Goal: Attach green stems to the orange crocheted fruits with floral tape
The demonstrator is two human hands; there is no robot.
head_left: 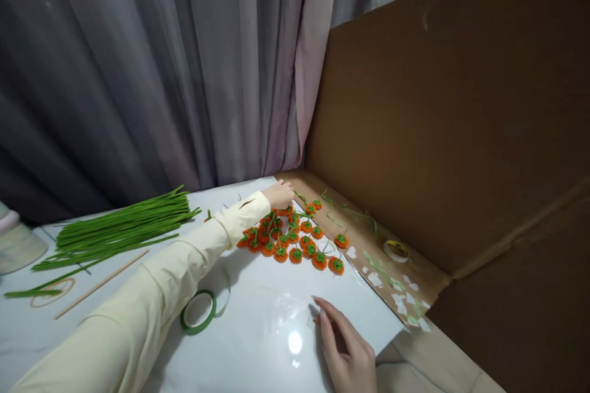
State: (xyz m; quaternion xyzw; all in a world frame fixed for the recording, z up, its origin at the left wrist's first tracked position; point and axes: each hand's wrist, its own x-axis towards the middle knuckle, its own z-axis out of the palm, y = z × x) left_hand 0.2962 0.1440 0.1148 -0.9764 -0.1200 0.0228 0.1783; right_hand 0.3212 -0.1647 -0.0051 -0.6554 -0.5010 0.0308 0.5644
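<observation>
My left hand (pixel 280 194) reaches far across the white table (pixel 258 325) in a cream sleeve, and its fingers curl down at the back edge of a heap of small orange crocheted fruits with green tops (pixel 290 236). Whether they grip one is hidden. My right hand (pixel 343 344) lies flat on the table near the front, fingers stretched out and holding nothing. A roll of green tape (pixel 199 311) lies between my arms.
A bundle of green wire stems (pixel 120 230) lies at the left, with a thin wooden stick (pixel 101 284) beside it. A brown cardboard wall (pixel 437 135) stands at the right, its flap strewn with paper scraps and a small tape roll (pixel 396 250). Grey curtains hang behind.
</observation>
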